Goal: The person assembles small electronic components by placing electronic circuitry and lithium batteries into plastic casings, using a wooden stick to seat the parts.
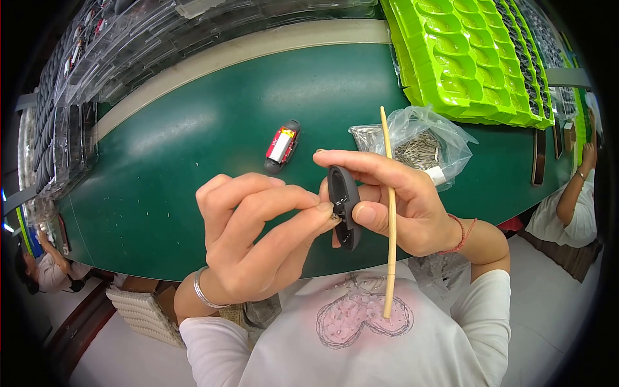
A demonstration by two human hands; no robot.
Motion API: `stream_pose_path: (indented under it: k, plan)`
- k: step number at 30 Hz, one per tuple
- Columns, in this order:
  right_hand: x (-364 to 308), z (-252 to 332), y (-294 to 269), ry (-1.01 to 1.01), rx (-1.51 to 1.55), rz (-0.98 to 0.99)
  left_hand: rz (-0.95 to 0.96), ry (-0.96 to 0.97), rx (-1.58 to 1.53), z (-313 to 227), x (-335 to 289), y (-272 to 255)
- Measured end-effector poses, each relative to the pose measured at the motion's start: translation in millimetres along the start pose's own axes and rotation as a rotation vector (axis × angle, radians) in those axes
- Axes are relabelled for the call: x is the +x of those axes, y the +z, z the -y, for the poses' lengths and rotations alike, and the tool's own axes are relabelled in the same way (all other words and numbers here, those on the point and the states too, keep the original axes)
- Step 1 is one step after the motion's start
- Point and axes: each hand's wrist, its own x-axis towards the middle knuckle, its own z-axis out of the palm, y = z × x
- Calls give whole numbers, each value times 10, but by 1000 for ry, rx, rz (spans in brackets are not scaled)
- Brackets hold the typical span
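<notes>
My right hand (412, 206) grips a black oval plastic shell (350, 208), turned so its hollow side faces left. A thin pale wooden stick (392, 245) is also tucked in that hand, crossing it almost upright. Against the shell's hollow, my left hand (258, 232) is closed in a pinch; a tiny metallic bit seems to show at its fingertips, too small to name. Beyond the hands on the green table (213, 109) lies a dark oval device part (282, 147) with a red and white inside. A clear plastic bag (419, 145) of thin metal pins rests behind my right hand.
Bright green moulded trays (467, 64) are stacked at the far right, some pockets filled with dark parts. Clear plastic trays (129, 64) line the far left. A dark flat bar (538, 158) lies near the right edge. Other people (570, 200) sit at both sides.
</notes>
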Motion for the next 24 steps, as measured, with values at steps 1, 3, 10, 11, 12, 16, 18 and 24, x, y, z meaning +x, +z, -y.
stream_pose_path:
  k: [1, 3, 10, 11, 12, 16, 18, 24]
  plan:
    - [-3, 0, 7, 8, 12, 1, 1, -1, 1, -15, 1, -14]
    - [-4, -1, 9, 17, 24, 3, 76, -53, 7, -56, 10, -48]
    - [-3, -1, 18, 23, 34, -9, 85, -59, 10, -63, 9, -57]
    - [-2, -2, 21, 16, 34, -15, 79, -69, 2, -63, 2, -53]
    - [-2, -3, 18, 17, 34, -16, 74, -78, -8, -62, -2, -48]
    - [1, -10, 6, 16, 7, -21, 82, -81, -19, -54, 7, -55]
    - [1, -14, 7, 13, -1, -23, 85, -88, -29, -57, 6, -53]
    - [-1, -12, 14, 8, 7, -24, 70, -88, -70, -40, 9, -35]
